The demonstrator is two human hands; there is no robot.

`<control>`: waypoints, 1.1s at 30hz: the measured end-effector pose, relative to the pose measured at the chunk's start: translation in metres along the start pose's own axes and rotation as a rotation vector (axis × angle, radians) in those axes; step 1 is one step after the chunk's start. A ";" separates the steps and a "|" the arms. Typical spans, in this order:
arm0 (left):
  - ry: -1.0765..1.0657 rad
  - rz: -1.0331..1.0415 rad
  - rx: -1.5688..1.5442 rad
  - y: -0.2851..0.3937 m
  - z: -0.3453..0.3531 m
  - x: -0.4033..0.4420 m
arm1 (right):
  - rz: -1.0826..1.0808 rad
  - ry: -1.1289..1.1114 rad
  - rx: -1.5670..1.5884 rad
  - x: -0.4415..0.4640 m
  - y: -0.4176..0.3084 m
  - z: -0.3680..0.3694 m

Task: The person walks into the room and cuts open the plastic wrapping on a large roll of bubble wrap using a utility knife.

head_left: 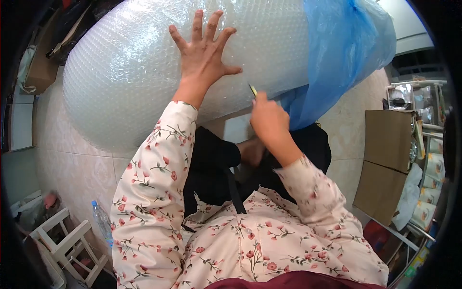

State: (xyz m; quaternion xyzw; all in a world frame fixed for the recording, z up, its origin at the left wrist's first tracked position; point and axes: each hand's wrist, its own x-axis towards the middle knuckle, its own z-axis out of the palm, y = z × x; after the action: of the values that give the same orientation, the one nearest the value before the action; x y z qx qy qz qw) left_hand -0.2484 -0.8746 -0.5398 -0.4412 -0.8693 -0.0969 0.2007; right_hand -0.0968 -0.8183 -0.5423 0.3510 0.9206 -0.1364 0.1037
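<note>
Your left hand [204,57] lies with fingers fanned wide on the big bubble-wrap roll [125,72], which fills the upper left and centre of the frame. Your right hand [270,118], right of centre, curls around a slim yellow cutter [253,90]. Blue plastic [337,53] covers the roll's end at upper right.

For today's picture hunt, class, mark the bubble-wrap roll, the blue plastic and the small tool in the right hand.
Bubble-wrap roll [267,50]: head view, on its bubbled surface.
Blue plastic [334,53]: head view, mid-sheet.
Small tool [253,90]: head view, on its exposed end.
</note>
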 end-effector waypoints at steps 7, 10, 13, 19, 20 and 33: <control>-0.007 -0.007 0.014 -0.002 0.003 -0.003 | -0.006 -0.011 0.004 0.005 0.001 0.009; -0.009 -0.002 -0.003 0.000 0.001 -0.001 | 0.010 -0.080 -0.043 -0.021 0.008 -0.006; -0.016 -0.008 0.009 0.001 0.002 -0.002 | 0.022 -0.073 -0.054 -0.003 0.005 0.010; -0.003 0.000 -0.025 0.001 0.003 -0.001 | 0.014 -0.071 -0.031 -0.016 0.007 -0.003; -0.006 -0.002 -0.025 0.000 0.003 -0.002 | 0.052 -0.136 -0.036 -0.023 0.006 -0.007; -0.049 -0.009 0.036 -0.001 0.006 0.001 | -0.025 -0.009 0.007 0.018 0.003 0.024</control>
State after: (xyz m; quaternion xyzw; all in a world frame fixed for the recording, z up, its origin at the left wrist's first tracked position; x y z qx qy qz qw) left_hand -0.2511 -0.8724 -0.5450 -0.4360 -0.8774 -0.0714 0.1867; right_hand -0.1058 -0.8123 -0.5707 0.3395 0.9238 -0.1426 0.1047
